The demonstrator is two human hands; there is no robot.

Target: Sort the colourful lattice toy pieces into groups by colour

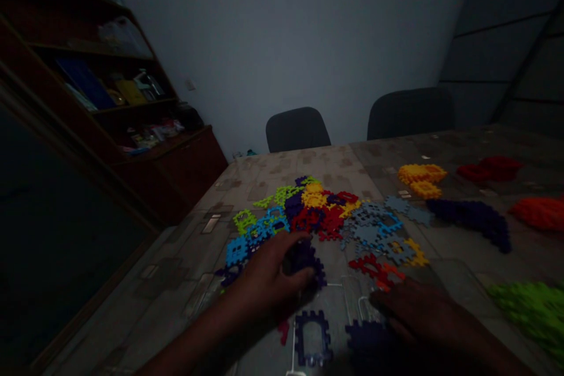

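Note:
My left hand (275,273) curves its thumb and fingers around a dark purple interlocking tile (315,264) at the near side of a mixed pile. The tile's toothed edge shows past the fingertips. My right hand (423,311) reaches in from the right with fingers stretched out, low over the table. Just beneath and left of it lie dark purple tiles (365,335), partly hidden in shadow. Between the hands, a purple frame-shaped tile (300,341) lies flat. Red and orange tiles (374,270) sit close beyond my right fingertips.
Grey tiles (365,226), light blue tiles (238,251) and red tiles (330,223) spread across the pile. On the right are separate yellow (420,175), dark red (489,169), purple (471,217), orange (540,212) and green (533,308) heaps. Two chairs stand behind the table.

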